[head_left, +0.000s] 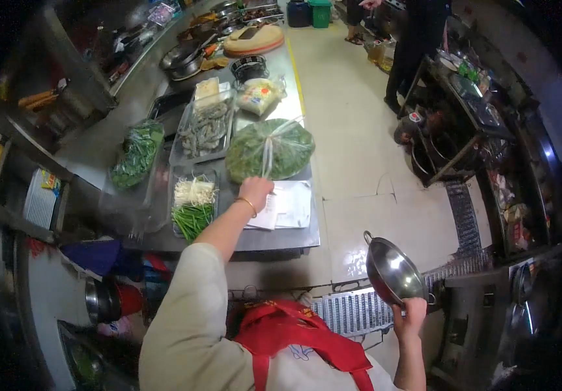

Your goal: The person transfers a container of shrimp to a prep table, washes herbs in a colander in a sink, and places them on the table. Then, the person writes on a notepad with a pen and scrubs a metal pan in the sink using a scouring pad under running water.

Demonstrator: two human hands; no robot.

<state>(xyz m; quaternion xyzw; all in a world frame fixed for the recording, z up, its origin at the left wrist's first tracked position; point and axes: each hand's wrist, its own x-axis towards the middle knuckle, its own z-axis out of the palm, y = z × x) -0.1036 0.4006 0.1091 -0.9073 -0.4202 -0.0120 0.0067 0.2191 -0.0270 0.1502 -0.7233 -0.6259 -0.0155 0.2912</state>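
Note:
My left hand (257,194), a bracelet at its wrist, reaches over the steel counter. Its fingers are closed at the tail of a tied clear plastic bag of leafy greens (284,159); the fingertips are partly hidden. White papers (292,203) lie beside and under this hand. To its left sits a clear tray (193,203) with white enoki-like stems and cut green stalks. In my right hand (412,319) is a shiny, two-handled steel wok (395,267), gripped by its near rim and tilted above the floor.
Along the counter (255,242) stand a tub of greyish food (206,130), a second bag of greens (139,155), a white printed bag (260,95) and a round chopping board (253,40). A dark shelf rack (466,98) is at right. Another person (417,49) stands beyond it. A floor grate (349,313) runs below.

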